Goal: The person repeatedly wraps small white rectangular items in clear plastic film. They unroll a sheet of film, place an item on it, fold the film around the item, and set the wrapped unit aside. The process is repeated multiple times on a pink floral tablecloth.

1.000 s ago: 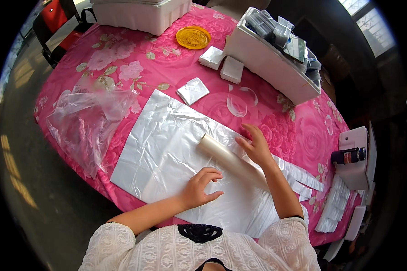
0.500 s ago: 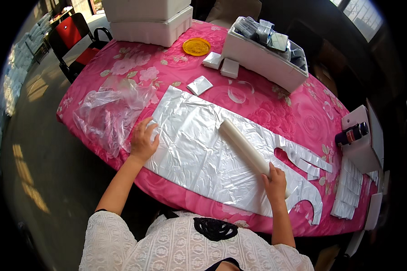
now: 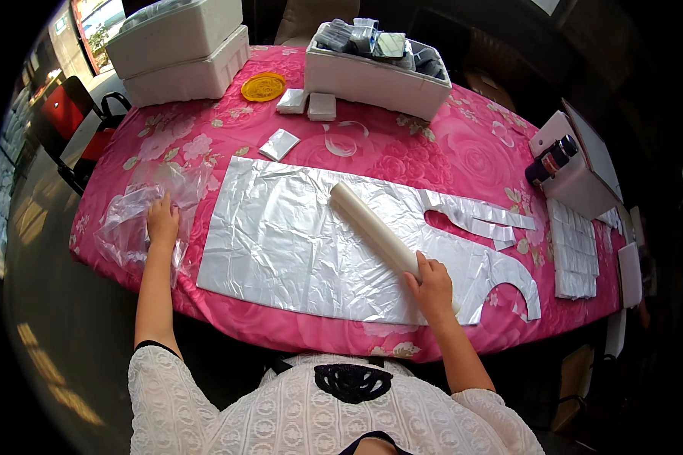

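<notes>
A silvery-white plastic apron [image 3: 281, 235] lies spread flat across the table, its cut-out neck and strap end toward the right. On it, slanting, rests a long off-white roll [image 3: 372, 227]. My right hand [image 3: 432, 288] is closed round the roll's near end, thumb on its upper left side. At the left, my left hand [image 3: 162, 224] is down on a crumpled clear plastic bag [image 3: 121, 224], fingers bent together on the film. The bag lies beside the apron's left edge, apart from the roll.
A pink flowered cloth [image 3: 463, 159] covers the table. Farther back are folded silvery packets [image 3: 279, 144], a yellow dish [image 3: 263, 87], a foam box [image 3: 379, 83] of packages and stacked foam boxes [image 3: 182, 76]. At right stand a dark bottle [image 3: 552, 161] and a pile of folded packets [image 3: 574, 250].
My left hand has left the apron's left edge and moved left onto the clear bag. My right hand stays on the roll. The whole view has shifted and turned.
</notes>
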Action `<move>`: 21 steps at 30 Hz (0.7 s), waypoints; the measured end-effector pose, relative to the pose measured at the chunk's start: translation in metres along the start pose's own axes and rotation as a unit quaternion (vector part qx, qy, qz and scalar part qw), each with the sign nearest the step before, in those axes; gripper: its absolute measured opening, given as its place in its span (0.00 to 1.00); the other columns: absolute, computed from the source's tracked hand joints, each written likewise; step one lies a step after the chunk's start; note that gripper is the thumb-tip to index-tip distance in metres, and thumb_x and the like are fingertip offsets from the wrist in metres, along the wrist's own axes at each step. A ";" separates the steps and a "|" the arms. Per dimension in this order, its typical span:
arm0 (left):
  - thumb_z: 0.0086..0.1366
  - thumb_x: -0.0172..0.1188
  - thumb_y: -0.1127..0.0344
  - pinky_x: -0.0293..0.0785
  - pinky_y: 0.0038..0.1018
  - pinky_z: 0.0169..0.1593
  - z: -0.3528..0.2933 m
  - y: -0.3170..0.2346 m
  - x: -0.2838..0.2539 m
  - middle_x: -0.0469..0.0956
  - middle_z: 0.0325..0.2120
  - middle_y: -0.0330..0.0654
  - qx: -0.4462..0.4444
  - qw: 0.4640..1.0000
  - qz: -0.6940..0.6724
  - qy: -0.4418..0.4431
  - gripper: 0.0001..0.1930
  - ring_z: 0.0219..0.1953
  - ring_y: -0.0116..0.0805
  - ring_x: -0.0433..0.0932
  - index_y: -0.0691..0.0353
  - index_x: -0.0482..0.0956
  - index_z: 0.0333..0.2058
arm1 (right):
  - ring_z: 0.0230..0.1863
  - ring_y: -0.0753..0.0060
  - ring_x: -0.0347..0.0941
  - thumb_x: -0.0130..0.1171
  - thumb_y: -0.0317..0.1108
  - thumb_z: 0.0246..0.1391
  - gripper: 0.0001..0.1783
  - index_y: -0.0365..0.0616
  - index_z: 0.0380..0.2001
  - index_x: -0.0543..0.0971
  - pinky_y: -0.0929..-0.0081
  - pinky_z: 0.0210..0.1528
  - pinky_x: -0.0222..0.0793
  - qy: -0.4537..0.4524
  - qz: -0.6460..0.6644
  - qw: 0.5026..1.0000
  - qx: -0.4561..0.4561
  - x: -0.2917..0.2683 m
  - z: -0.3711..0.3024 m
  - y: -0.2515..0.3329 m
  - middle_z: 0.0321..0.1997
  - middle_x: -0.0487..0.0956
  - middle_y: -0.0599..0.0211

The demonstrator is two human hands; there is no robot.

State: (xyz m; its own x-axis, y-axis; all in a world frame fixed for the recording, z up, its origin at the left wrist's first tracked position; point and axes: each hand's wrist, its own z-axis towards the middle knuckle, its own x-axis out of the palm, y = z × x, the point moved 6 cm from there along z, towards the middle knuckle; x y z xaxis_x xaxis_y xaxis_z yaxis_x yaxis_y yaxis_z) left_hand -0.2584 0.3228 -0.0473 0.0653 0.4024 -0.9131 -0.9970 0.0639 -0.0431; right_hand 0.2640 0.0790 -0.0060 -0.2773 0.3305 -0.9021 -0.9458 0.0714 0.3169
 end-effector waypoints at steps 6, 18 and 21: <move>0.53 0.58 0.67 0.69 0.36 0.38 0.009 -0.012 -0.008 0.74 0.29 0.44 -0.012 0.998 -0.056 0.038 0.04 0.34 0.44 0.73 0.59 0.76 0.28 | 0.36 0.57 0.69 0.63 0.38 0.42 0.28 0.39 0.48 0.71 0.66 0.38 0.67 -0.013 -0.001 1.000 -0.010 -0.003 -0.003 -0.002 0.33 0.74 0.58; 0.50 0.60 0.72 0.67 0.35 0.47 -0.085 -0.206 -0.077 0.73 0.40 0.48 0.217 0.923 -0.302 0.095 0.15 0.44 0.47 0.71 0.64 0.73 0.39 | 0.38 0.53 0.71 0.52 0.46 0.52 0.22 0.36 0.37 0.73 0.61 0.39 0.68 0.222 0.045 0.963 0.142 0.007 -0.007 0.023 0.31 0.72 0.50; 0.52 0.61 0.65 0.61 0.36 0.55 -0.129 -0.298 -0.087 0.64 0.51 0.54 0.312 0.858 -0.361 0.189 0.26 0.53 0.51 0.64 0.64 0.66 0.51 | 0.47 0.51 0.68 0.50 0.45 0.53 0.23 0.35 0.43 0.72 0.60 0.49 0.65 0.242 0.207 0.944 0.086 0.011 -0.001 0.043 0.40 0.72 0.47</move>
State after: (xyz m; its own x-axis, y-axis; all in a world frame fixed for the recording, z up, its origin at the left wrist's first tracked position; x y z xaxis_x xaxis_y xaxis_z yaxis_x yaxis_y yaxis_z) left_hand 0.0279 0.1509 -0.0067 0.5215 -0.2647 -0.8111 -0.4782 0.6966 -0.5348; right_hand 0.2204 0.0843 -0.0029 -0.7006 -0.1017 -0.7062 -0.7101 0.1956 0.6763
